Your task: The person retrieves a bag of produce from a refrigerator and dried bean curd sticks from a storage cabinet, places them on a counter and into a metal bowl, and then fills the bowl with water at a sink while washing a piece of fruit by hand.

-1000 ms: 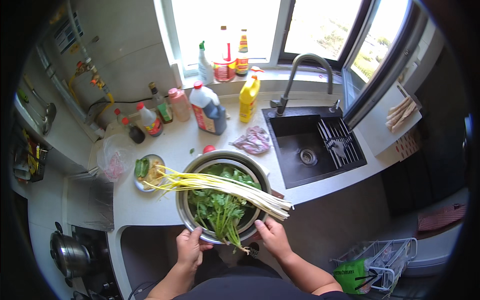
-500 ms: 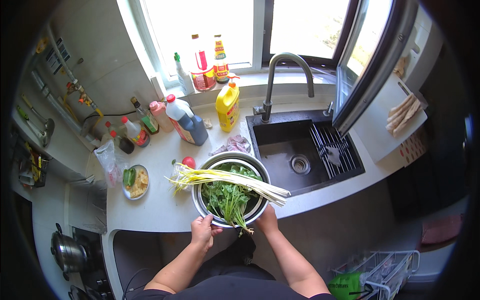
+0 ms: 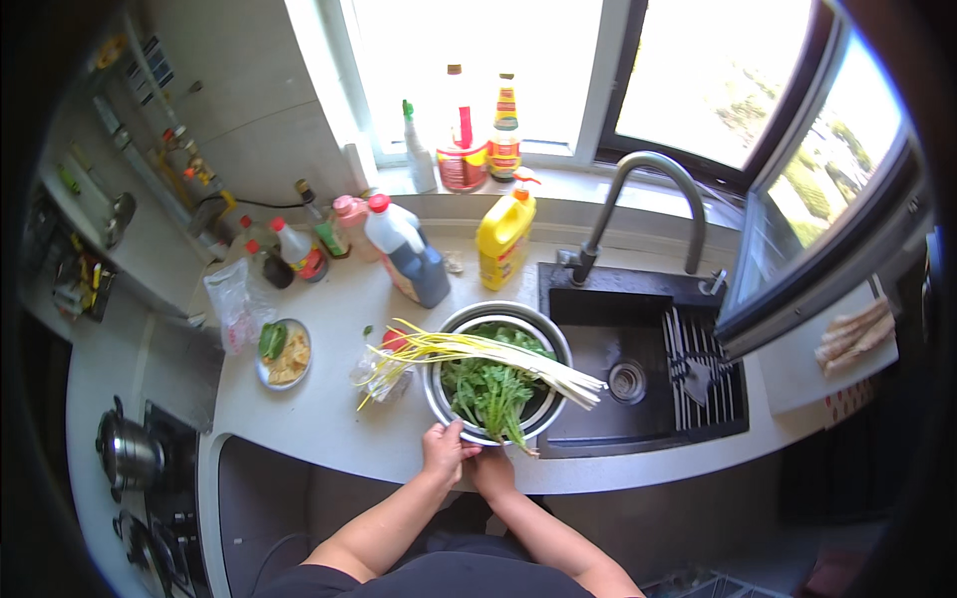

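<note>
A round metal bowl (image 3: 432, 395) is at the near edge of the counter, its right side overlapping the sink's left rim. Inside it, a lighter inner rim surrounds leafy greens (image 3: 495, 396) with stems trailing over the near edge. Long yellow-white chives (image 3: 520, 363) lie across the top and stick out on both sides. My left hand (image 3: 446, 453) grips the bowl's near rim, fingers curled. Close beside it, my right hand (image 3: 492, 471) holds the same edge from below, its fingertips partly hidden. A red tomato (image 3: 393, 340) and a clear plastic bag (image 3: 387, 380) lie left of the bowl, partly under the chives.
A dark sink (image 3: 588, 429) with a curved faucet (image 3: 695, 214) and a drain rack (image 3: 688, 379) lies right. Behind the bowl stand a yellow pump bottle (image 3: 505, 239) and a large dark-liquid jug (image 3: 417, 269). An oval plate (image 3: 302, 372) is left. The open window (image 3: 797, 239) juts inward.
My right hand has moved from the bowl's right side to its near edge, beside my left. The view has shifted. The purplish cloth behind the bowl no longer shows.
</note>
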Demonstrator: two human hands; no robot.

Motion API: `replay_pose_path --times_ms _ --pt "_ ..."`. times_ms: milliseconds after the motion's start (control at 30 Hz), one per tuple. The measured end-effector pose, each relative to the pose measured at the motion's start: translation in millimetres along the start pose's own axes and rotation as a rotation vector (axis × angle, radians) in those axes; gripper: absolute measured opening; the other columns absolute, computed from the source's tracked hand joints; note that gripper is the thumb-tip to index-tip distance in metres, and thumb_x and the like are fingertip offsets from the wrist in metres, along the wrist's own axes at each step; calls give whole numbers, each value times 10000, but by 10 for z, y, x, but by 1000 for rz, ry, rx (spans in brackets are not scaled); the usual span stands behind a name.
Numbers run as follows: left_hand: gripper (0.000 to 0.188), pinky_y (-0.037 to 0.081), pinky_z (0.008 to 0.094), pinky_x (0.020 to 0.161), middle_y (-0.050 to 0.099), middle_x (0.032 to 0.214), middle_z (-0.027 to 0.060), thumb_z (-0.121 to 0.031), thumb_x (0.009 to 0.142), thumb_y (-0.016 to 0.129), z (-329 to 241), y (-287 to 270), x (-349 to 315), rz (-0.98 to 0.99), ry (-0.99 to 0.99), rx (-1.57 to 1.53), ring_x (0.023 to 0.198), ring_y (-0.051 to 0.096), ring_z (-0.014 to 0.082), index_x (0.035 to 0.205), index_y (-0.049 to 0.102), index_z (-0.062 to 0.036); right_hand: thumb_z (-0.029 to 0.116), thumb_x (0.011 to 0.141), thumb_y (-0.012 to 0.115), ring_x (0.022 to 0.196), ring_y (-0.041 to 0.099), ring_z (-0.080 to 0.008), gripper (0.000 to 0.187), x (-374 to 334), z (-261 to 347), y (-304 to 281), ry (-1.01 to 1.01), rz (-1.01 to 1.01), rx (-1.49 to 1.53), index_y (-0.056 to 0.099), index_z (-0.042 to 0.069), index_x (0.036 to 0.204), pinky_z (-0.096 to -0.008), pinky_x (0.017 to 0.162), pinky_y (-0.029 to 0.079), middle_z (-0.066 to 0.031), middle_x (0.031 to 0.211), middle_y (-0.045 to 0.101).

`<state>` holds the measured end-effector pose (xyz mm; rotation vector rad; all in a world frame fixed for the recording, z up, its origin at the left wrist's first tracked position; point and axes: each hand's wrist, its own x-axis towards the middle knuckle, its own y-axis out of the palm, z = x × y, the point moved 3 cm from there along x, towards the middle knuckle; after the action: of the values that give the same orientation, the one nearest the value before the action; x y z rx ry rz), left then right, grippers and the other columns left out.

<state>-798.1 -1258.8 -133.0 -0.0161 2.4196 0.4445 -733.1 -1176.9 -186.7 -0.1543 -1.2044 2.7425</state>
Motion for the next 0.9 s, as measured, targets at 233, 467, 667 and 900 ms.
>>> replay_pose_path --times_ms 233,467,667,900 --pt "160 503 293 461 598 702 94 -195 907 469 218 152 272 -170 23 -76 533 585 181 861 467 -42 124 700 658 655 605 -192 236 -201 -628 -704 238 -123 350 644 8 905 -302 639 494 -117 821 637" --pt "207 506 304 519 609 765 85 -259 929 449 251 225 139 -212 47 -71 606 610 184 923 473 -53 31 780 582 607 492 -64 198 185 -581 -1160 298 -293 864 566 -8 973 -194 538 406 -6 754 550" --pt "602 489 315 710 375 1279 112 -126 791 656 -100 -142 -212 -389 345 194 994 499 158 1289 337 -16 -23 782 546 668 440 -58 294 217 281 -1344 -20 -360 906 492 26 1066 -180 597 375 2 791 468" --pt "537 291 409 997 423 1208 196 -170 757 666 -2004 -2255 416 -905 924 554 1139 384 342 1200 420 8 -34 789 515 708 420 -65 307 492 1428 -1049 -199 -424 953 463 19 1086 -174 643 355 -8 812 448"
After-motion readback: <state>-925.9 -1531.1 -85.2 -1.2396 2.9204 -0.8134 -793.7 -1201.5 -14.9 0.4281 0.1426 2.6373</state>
